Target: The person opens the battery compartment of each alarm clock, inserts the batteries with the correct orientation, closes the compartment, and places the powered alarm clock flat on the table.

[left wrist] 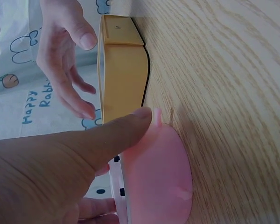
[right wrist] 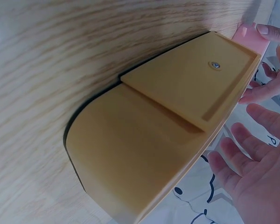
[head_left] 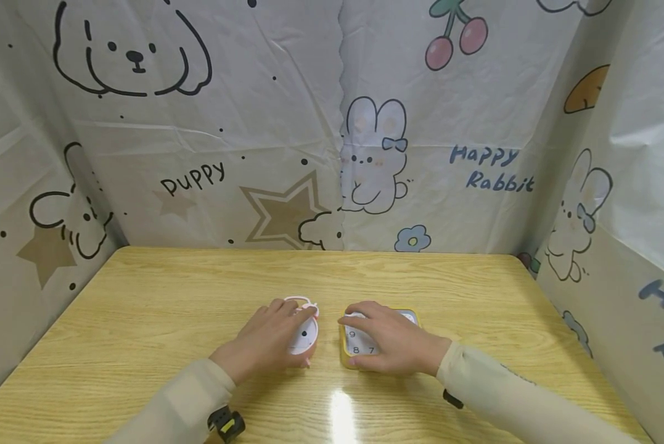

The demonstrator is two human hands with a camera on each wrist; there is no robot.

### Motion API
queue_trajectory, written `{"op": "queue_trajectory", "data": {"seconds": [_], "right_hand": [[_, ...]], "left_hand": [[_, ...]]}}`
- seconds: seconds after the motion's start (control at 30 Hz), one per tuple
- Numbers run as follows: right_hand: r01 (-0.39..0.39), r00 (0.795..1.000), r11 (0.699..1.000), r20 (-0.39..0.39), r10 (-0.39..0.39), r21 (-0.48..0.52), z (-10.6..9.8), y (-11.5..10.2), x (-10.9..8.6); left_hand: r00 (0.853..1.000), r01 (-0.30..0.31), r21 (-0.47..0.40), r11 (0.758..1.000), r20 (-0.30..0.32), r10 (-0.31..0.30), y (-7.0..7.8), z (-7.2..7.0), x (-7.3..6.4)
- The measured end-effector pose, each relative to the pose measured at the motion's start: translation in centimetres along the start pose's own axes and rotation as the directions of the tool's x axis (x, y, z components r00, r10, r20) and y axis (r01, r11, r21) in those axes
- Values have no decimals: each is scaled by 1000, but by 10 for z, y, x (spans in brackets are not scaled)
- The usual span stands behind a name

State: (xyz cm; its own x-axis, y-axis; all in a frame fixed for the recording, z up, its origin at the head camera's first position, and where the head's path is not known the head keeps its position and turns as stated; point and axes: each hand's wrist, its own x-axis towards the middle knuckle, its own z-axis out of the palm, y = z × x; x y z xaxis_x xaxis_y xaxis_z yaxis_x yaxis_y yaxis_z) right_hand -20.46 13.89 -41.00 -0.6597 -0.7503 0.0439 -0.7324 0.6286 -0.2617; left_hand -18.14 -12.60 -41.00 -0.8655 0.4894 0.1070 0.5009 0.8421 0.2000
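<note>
Pink and yellow clocks lie face up, side by side, on a pale wooden table (head_left: 143, 308), each under one of a person's hands. The left hand (head_left: 267, 339) covers the round pink clock (head_left: 304, 333); from the left wrist view its thumb (left wrist: 116, 133) presses along the clock's side while fingers curl under the white face, so it grips the clock. The right hand (head_left: 389, 342) lies over the square yellow clock (head_left: 356, 342), whose numerals 9, 8 and 7 show just left of the fingers. From the right wrist view those fingers (right wrist: 252, 154) are spread and fairly straight across the face, apart from the casing's flat back panel and its small screw; they look relaxed, resting rather than clamped. The two clocks sit just beside each other, between the two thumbs. Cream sleeves cover both forearms, and a cartoon curtain (head_left: 332, 123) with puppies and rabbits walls in the table. Judging by this, the step in hand is taking hold of both clocks; the next move would call for the right fingers to curl round the yellow casing's edges for a firm grip before lifting or turning.
</note>
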Motion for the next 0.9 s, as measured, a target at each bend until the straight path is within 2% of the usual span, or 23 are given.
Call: {"op": "queue_trajectory", "data": {"seconds": [0.27,0.63,0.9], "right_hand": [[11,1000,1000,13,-11,-3,1,0,3],[24,999,1000,27,-24,-5,-1,-2,8],[34,999,999,42,-33,-14,-2,-2,10]], "left_hand": [[1000,-1,-10,1000,8,2,1,-3,0],[999,-21,12,1000,-35,22,-2,1,1],[1000,7,-51,999,-10,-7,-4,0,4]]}}
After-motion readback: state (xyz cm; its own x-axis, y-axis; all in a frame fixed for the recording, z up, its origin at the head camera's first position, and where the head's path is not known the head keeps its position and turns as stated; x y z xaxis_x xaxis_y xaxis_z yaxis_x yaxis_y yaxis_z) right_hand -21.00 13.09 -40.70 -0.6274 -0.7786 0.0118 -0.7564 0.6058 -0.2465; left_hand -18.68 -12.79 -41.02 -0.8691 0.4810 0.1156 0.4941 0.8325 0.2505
